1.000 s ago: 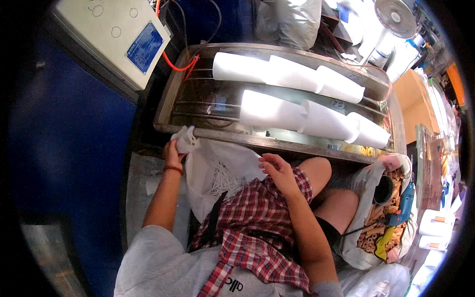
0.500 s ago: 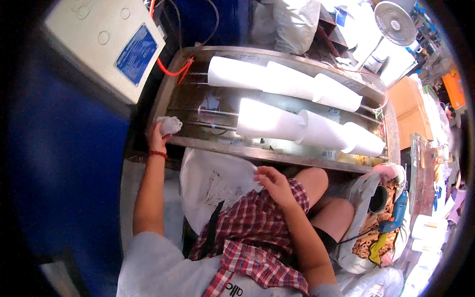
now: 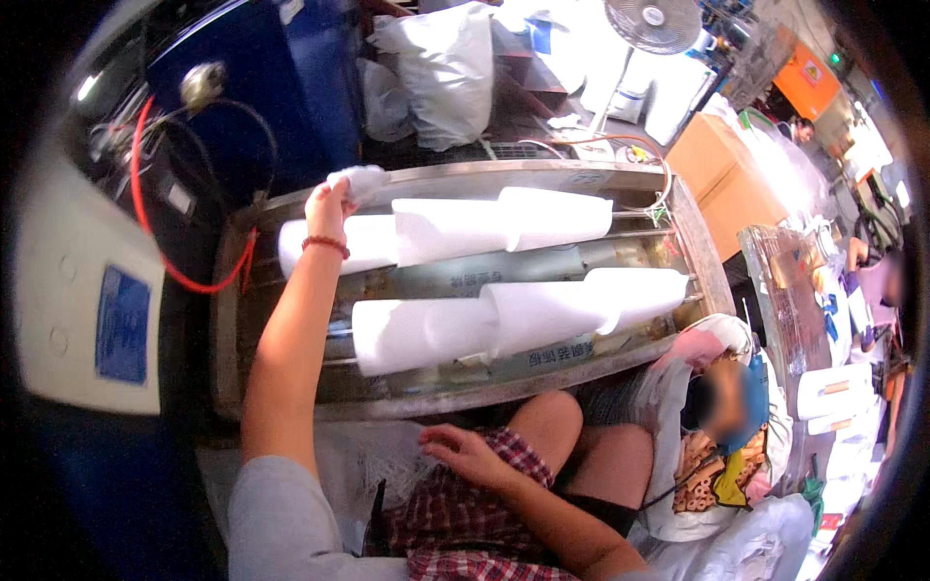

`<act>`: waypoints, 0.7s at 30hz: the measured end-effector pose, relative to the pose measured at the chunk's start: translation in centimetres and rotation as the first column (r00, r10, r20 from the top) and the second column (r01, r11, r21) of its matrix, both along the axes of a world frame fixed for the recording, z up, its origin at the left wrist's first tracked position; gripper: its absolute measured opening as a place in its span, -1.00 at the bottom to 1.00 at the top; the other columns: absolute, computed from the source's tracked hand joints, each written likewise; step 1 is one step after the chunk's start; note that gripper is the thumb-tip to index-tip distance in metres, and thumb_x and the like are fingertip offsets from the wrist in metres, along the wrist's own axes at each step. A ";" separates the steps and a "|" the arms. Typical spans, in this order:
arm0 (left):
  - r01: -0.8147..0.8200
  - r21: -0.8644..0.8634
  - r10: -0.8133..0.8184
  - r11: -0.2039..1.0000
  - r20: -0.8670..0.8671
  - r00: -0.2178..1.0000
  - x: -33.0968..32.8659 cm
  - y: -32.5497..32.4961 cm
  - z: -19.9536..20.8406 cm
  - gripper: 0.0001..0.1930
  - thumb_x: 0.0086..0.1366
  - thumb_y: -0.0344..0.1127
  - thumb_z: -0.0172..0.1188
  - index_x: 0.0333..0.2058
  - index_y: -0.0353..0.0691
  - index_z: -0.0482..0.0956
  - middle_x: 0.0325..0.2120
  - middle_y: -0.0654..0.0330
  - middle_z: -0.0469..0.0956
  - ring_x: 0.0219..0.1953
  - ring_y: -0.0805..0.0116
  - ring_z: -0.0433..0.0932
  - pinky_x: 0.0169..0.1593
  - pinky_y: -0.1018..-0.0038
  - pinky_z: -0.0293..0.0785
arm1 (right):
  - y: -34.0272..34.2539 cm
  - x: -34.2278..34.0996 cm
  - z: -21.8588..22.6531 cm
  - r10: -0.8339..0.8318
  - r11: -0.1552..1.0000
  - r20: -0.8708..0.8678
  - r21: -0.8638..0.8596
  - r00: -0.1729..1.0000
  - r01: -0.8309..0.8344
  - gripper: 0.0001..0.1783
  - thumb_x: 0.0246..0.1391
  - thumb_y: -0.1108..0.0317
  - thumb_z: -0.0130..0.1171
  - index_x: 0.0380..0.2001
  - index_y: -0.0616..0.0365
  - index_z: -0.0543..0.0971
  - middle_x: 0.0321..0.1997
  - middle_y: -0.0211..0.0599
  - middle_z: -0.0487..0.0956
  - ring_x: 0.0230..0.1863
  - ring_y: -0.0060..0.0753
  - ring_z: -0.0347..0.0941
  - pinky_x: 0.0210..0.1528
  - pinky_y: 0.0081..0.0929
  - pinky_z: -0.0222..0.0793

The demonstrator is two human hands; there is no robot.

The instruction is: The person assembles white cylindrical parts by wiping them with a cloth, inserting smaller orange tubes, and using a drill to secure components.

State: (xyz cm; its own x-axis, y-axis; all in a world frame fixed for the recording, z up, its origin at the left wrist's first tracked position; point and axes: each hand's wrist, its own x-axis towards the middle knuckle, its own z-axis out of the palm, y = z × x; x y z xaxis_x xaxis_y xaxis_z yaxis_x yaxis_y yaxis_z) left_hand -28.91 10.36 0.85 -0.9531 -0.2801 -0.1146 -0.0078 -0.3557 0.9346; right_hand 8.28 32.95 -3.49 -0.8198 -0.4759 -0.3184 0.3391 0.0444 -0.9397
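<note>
Our left hand (image 3: 326, 208) had travelled, with the white wad (image 3: 360, 182) it carried, from the near left corner of the metal tray (image 3: 705, 250) to its far side, while our right hand (image 3: 468, 453) stayed near our lap; our view had swung round too. The tray, largest of all, stretched across in front of our knees. Over it ran two rows of white rolls, a far row (image 3: 552, 221) and a near row (image 3: 542, 318), each with three overlapping pieces. By our right knee stood a pale sack of brown tubes (image 3: 696, 494), and beyond the tray's right end we saw a cardboard box (image 3: 717, 179). A blue drill (image 3: 759, 392), partly blurred, lay on the tubes. Our left forearm passed in front of the far row's left part. We had the left fingers closed round the wad, just at the far rim; whether it touched the metal we could not tell. Our right fingers were loosely bent, slightly apart, holding nothing we could see. Smallest was the red bracelet (image 3: 326, 244) on our left wrist.
</note>
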 end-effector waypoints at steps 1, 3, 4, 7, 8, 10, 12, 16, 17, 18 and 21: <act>0.005 0.012 -0.004 1.000 -0.099 0.995 -2.4 1.0 0.2 -0.86 0.18 -0.37 0.16 -0.27 -0.21 0.46 -0.31 0.19 0.51 -0.36 0.41 0.52 -0.30 0.48 0.52 | 0.0 -0.1 -0.2 -0.021 0.998 0.037 -0.051 0.999 0.023 -0.65 0.17 0.31 0.05 -0.02 0.27 0.41 -0.07 -0.28 0.52 -0.05 -0.49 0.40 0.00 -0.55 0.32; -0.175 -0.049 0.167 0.983 -0.132 0.977 -5.0 5.4 1.2 -0.73 0.18 -0.46 0.14 -0.12 -0.25 0.39 -0.24 0.09 0.52 -0.27 0.33 0.53 -0.29 0.48 0.54 | 0.0 -0.5 -0.2 -0.053 0.984 0.158 -0.158 0.986 0.079 -0.65 0.18 0.30 0.03 -0.02 0.28 0.41 -0.03 -0.24 0.49 -0.01 -0.49 0.39 0.03 -0.55 0.30; -0.228 -0.059 0.216 0.972 -0.154 0.964 -5.9 6.5 1.2 -0.68 0.17 -0.49 0.13 -0.08 -0.25 0.37 -0.23 0.07 0.51 -0.25 0.31 0.53 -0.31 0.48 0.54 | 0.0 -1.0 0.1 -0.045 0.982 0.189 -0.170 0.981 0.078 -0.65 0.18 0.30 0.03 -0.02 0.27 0.41 -0.03 -0.25 0.49 -0.01 -0.49 0.39 0.03 -0.55 0.30; -0.086 -0.781 0.076 0.619 -0.049 0.996 -8.6 5.3 -5.1 -0.60 0.10 -0.42 0.20 -0.03 -0.16 0.43 -0.16 0.06 0.52 -0.18 0.20 0.54 -0.16 0.39 0.50 | -0.3 -1.1 -0.2 -0.012 0.959 0.287 -0.267 0.958 0.093 -0.65 0.19 0.29 0.02 0.00 0.24 0.40 -0.06 -0.29 0.50 -0.04 -0.50 0.40 0.00 -0.55 0.31; 0.007 -0.951 0.060 0.309 0.026 0.998 -8.1 5.9 -5.8 -0.60 0.08 -0.38 0.22 -0.05 -0.16 0.46 -0.15 0.06 0.53 -0.16 0.16 0.54 -0.08 0.38 0.47 | -0.3 -1.0 -0.8 -0.005 0.959 0.291 -0.269 0.957 0.087 -0.65 0.19 0.30 0.02 0.00 0.25 0.39 -0.05 -0.29 0.50 -0.02 -0.50 0.39 0.04 -0.54 0.30; 0.063 -0.951 0.116 0.301 0.102 0.988 -7.6 7.0 -6.8 -0.65 0.13 -0.37 0.21 -0.07 -0.18 0.51 -0.09 0.02 0.50 -0.04 0.09 0.48 0.10 0.36 0.33 | -0.3 -0.7 -1.9 0.012 0.959 0.297 -0.274 0.955 0.073 -0.65 0.20 0.33 0.01 0.00 0.26 0.38 -0.03 -0.29 0.49 0.03 -0.51 0.37 0.10 -0.53 0.27; 0.044 -0.902 0.151 0.429 0.120 0.981 -8.0 5.9 -7.2 -0.65 0.14 -0.38 0.21 -0.05 -0.18 0.50 -0.07 0.04 0.49 -0.04 0.11 0.48 0.08 0.37 0.36 | -0.3 -1.0 -1.1 0.040 0.962 0.293 -0.269 0.955 0.042 -0.66 0.20 0.33 0.01 0.00 0.25 0.38 -0.02 -0.29 0.48 0.02 -0.52 0.37 0.09 -0.54 0.26; -0.010 -0.836 0.166 0.549 0.098 0.981 -9.9 5.7 -7.4 -0.70 0.21 -0.29 0.16 -0.06 -0.14 0.51 0.02 0.04 0.39 0.00 0.09 0.44 0.04 0.34 0.40 | 0.0 -1.4 -0.4 0.084 0.957 0.294 -0.291 0.952 0.005 -0.65 0.19 0.33 0.01 0.01 0.25 0.38 -0.02 -0.30 0.47 0.02 -0.53 0.37 0.08 -0.55 0.26; 0.035 -0.908 0.186 0.418 0.124 0.975 -9.8 5.8 -6.9 -0.68 0.19 -0.26 0.17 -0.06 -0.10 0.52 -0.01 0.02 0.40 -0.04 0.09 0.46 0.02 0.34 0.42 | 0.0 -1.5 -0.2 0.076 0.958 0.308 -0.287 0.948 0.016 -0.65 0.19 0.33 0.02 0.01 0.24 0.38 -0.02 -0.30 0.48 0.02 -0.53 0.37 0.07 -0.55 0.27; 0.084 -0.957 0.208 0.279 0.146 0.967 -9.4 5.9 -6.1 -0.66 0.16 -0.22 0.18 -0.07 -0.07 0.53 -0.04 0.00 0.40 -0.07 0.09 0.48 -0.01 0.35 0.43 | 0.0 -1.6 0.0 0.067 0.959 0.322 -0.281 0.944 0.028 -0.65 0.19 0.32 0.02 0.01 0.24 0.38 -0.03 -0.31 0.48 0.02 -0.53 0.37 0.07 -0.56 0.27; 0.158 -0.978 0.202 0.135 0.184 0.962 -9.3 5.3 -5.8 -0.66 0.15 -0.13 0.16 -0.08 0.02 0.55 -0.04 -0.04 0.36 -0.04 0.04 0.44 0.05 0.33 0.36 | -0.3 -1.2 -0.3 0.009 0.954 0.316 -0.288 0.949 0.087 -0.67 0.18 0.29 0.04 -0.03 0.22 0.42 -0.11 -0.33 0.50 -0.08 -0.56 0.38 -0.04 -0.57 0.30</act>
State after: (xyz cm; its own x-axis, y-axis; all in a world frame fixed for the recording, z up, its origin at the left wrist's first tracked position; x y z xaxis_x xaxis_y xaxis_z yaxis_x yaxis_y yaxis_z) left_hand -38.23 15.66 -4.95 -0.9359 -0.3412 0.0877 -0.2713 0.8569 0.4384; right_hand 7.07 32.61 -3.81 -0.7224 -0.5570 -0.4097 0.6113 -0.2377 -0.7548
